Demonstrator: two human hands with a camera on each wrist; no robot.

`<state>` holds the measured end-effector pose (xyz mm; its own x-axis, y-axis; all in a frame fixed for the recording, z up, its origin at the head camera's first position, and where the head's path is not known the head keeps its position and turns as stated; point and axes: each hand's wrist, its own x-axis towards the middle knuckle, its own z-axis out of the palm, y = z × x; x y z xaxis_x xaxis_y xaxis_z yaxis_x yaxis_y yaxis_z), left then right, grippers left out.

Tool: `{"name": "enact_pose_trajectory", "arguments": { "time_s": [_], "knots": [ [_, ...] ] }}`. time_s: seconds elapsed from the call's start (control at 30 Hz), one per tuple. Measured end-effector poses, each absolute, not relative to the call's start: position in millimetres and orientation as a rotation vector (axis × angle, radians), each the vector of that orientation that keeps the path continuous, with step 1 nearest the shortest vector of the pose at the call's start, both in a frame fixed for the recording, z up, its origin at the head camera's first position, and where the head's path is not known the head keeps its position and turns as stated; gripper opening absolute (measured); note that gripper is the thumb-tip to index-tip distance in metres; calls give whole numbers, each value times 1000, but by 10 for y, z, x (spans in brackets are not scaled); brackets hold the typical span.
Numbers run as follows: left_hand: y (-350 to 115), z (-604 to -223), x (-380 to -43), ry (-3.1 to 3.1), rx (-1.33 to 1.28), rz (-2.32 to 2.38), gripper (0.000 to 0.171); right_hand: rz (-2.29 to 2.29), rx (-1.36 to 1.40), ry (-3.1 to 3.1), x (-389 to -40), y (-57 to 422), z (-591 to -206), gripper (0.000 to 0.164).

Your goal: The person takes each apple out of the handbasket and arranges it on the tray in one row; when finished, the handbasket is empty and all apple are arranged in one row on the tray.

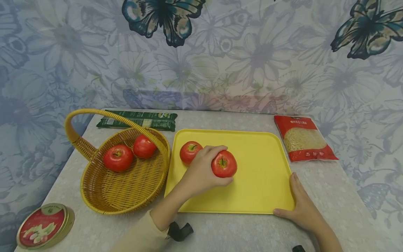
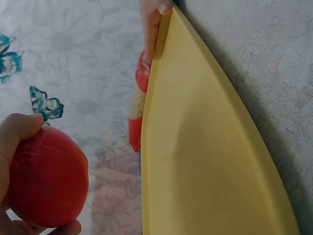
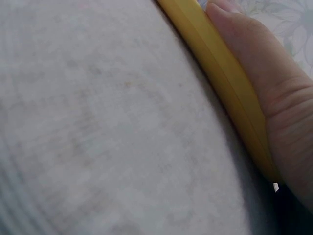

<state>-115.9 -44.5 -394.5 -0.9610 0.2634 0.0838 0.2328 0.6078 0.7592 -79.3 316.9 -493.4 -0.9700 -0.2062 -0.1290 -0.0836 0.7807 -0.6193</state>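
Observation:
My left hand grips a red apple over the middle of the yellow tray, thumb on its near side and fingers across its far side. In the left wrist view the apple shows up close, raised above the tray. Another apple lies on the tray's left part, partly behind my hand. My right hand rests at the tray's near right corner, fingers straight along the right edge and thumb on the near edge. The right wrist view shows the thumb lying against the rim.
A yellow wicker basket with a tall handle stands left of the tray, two apples inside. Behind it lies a green package. A red food bag sits at the right rear. A round tin is front left.

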Motion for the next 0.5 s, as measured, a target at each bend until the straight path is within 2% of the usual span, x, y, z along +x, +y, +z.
{"name": "enact_pose_trajectory", "arguments": {
  "time_s": [0.5],
  "knots": [
    [-220, -4073, -1538, 2862, 451, 1067, 81, -956, -250, 2798, -797, 3192, -4966, 136]
  ]
}}
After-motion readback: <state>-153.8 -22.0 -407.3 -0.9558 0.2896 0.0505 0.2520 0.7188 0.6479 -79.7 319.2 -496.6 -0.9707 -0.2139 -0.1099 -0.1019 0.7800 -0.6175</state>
